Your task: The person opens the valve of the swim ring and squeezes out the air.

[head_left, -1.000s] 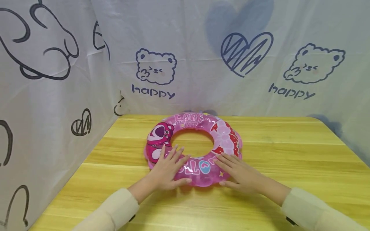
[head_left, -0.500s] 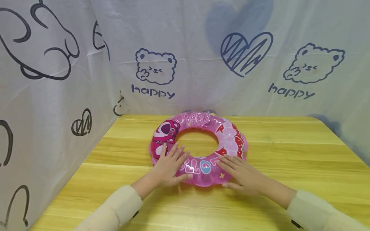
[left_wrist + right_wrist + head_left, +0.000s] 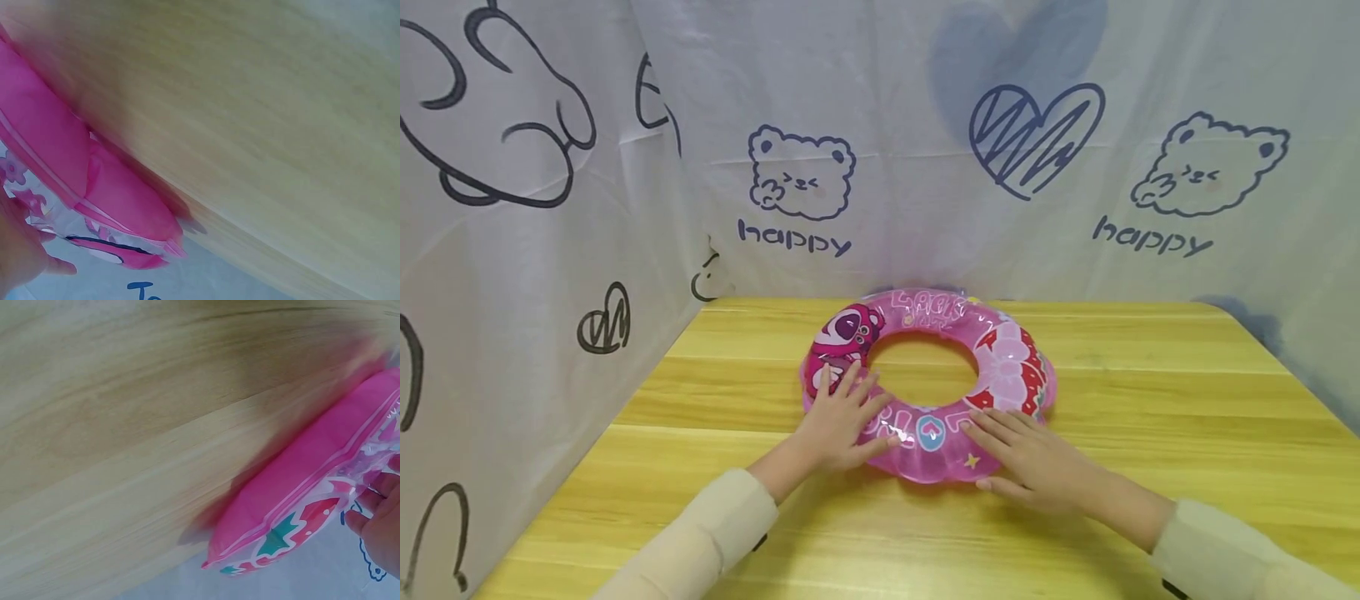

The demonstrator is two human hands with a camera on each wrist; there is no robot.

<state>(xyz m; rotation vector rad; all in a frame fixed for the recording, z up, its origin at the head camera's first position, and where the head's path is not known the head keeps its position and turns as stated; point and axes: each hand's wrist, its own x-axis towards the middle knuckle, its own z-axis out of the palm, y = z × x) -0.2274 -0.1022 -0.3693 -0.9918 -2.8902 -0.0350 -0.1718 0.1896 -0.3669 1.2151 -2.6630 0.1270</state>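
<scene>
A pink inflatable swim ring point(image 3: 928, 462), printed with a bear, letters and strawberries, lies flat on the wooden table. On its near left side, below the bear print, my left hand point(image 3: 838, 421) rests with fingers spread. My right hand point(image 3: 1033, 458) lies on the near right part, its fingers straight and the thumb along the outer edge. In the left wrist view the ring's pink underside point(image 3: 44, 125) shows, with the left hand point(image 3: 22, 250) at its printed top. The right wrist view has the right fingertips point(image 3: 356, 522) against the clear printed face beside a strawberry.
The yellow wood-grain table point(image 3: 1150, 400) extends around the ring on both sides. Behind it hangs a pale cloth point(image 3: 925, 208) with bear and heart drawings. Another cloth point(image 3: 527, 275) borders the table's left edge.
The swim ring has shifted to the right and turned slightly clockwise under the hands. Both hands moved a little to the right with it.
</scene>
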